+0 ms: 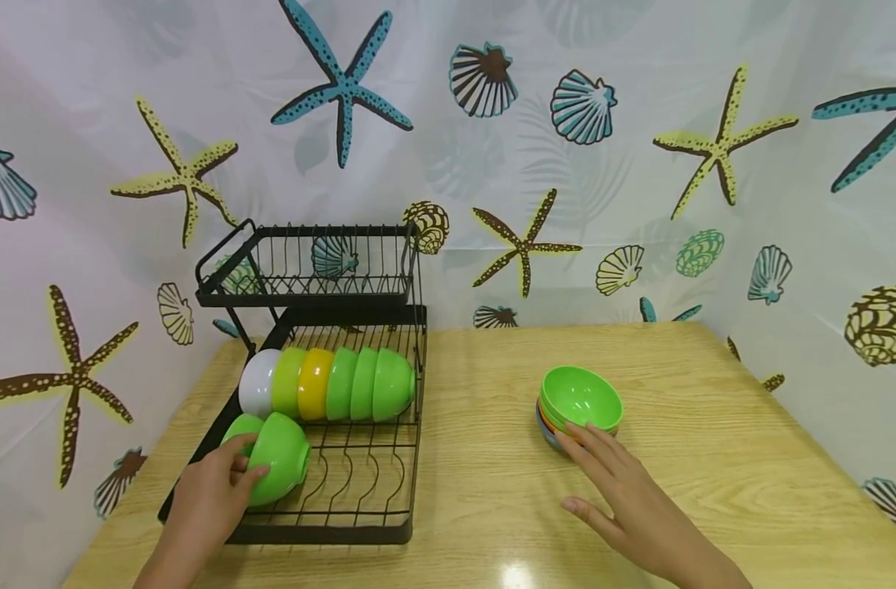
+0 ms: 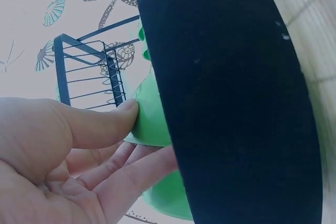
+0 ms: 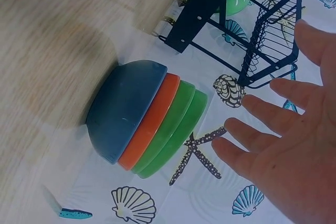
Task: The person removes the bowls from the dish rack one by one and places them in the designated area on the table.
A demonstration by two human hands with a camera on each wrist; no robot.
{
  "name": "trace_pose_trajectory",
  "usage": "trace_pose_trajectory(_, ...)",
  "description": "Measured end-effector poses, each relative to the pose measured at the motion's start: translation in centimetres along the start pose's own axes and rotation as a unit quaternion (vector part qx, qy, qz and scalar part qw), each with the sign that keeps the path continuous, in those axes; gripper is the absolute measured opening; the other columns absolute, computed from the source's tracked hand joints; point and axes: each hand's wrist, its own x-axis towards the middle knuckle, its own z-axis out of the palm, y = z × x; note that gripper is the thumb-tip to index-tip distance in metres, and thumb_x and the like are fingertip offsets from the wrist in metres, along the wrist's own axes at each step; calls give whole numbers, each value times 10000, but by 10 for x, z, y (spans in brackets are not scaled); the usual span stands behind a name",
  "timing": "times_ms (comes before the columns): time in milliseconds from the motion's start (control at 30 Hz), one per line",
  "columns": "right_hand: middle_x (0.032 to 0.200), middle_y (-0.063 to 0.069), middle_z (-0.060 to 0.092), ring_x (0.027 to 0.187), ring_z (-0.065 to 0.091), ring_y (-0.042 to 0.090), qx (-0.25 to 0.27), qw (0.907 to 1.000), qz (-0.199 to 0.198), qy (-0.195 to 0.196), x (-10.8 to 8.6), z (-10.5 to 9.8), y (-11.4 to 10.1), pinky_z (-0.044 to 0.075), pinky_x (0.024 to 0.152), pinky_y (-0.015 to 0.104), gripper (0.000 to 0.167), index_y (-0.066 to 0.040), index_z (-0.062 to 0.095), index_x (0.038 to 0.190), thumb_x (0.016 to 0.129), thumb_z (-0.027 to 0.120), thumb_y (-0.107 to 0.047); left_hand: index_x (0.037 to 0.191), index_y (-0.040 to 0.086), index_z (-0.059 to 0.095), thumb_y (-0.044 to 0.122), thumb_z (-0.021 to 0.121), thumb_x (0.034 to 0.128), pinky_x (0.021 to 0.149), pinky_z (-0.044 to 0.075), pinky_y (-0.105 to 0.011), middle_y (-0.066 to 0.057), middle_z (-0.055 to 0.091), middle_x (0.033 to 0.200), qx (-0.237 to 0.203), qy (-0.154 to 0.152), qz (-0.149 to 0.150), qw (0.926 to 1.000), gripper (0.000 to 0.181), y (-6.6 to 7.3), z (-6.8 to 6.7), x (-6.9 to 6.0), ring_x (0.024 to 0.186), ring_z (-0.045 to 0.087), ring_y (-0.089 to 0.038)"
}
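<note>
My left hand [image 1: 215,491] pinches a green bowl [image 1: 280,460] by its rim, thumb outside and fingers within. That bowl stands on its side at the front left of the black dish rack [image 1: 322,536], with another green bowl [image 1: 243,427] just behind it. In the left wrist view the thumb presses the green bowl [image 2: 149,114], and the rack's dark edge hides much of it. My right hand [image 1: 632,499] hovers with extended fingers near a stack of nested bowls [image 1: 580,397]. The right wrist view shows blue, orange and green bowls [image 3: 128,111] in that stack, apart from the fingers.
Along the rack's lower tier, a row of bowls [image 1: 313,384] stands on edge: white, yellow-green, yellow and several green. An upper wire shelf [image 1: 308,298] overhangs the back. A patterned curtain [image 1: 448,164] surrounds the wooden table [image 1: 484,491].
</note>
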Motion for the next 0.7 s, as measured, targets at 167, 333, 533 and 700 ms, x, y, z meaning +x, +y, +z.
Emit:
trace_pose_trajectory(167, 1470, 161, 392, 1317, 392, 389, 4, 10000, -63, 25, 2, -1, -1, 410, 969, 606, 729, -142, 370, 1483, 862, 718, -297, 1263, -106, 541, 85, 693, 873, 630, 545, -427, -180, 680, 904, -65, 40, 19, 10000, 460, 0, -1, -1, 798, 663, -297)
trace_pose_trajectory(333, 1470, 151, 395, 1310, 403, 382, -23, 9999, -114, 44, 3, -2, -1, 414, 970, 594, 720, -138, 385, 1476, 858, 722, -293, 1267, -95, 549, 94, 700, 870, 625, 546, -419, -175, 683, 902, -123, 63, 23, 9999, 465, 0, -1, 0, 800, 660, -295)
trace_pose_trajectory(533, 1470, 138, 399, 1310, 409, 364, -36, 9999, -155, 39, 3, -2, -1, 423, 965, 581, 719, -140, 387, 1475, 857, 724, -286, 1270, -71, 561, 108, 712, 862, 648, 556, -430, -182, 688, 926, -227, 151, 126, 9995, 470, 1, 0, -2, 830, 669, -317)
trace_pose_trajectory(700, 1475, 134, 392, 1315, 404, 361, -11, 9999, -150, -13, 4, -2, 0, 426, 962, 582, 740, -186, 341, 1499, 868, 713, -289, 1289, -58, 554, 116, 707, 869, 655, 557, -423, -174, 690, 936, -338, 252, 204, 9989, 480, 5, 1, -5, 848, 669, -323)
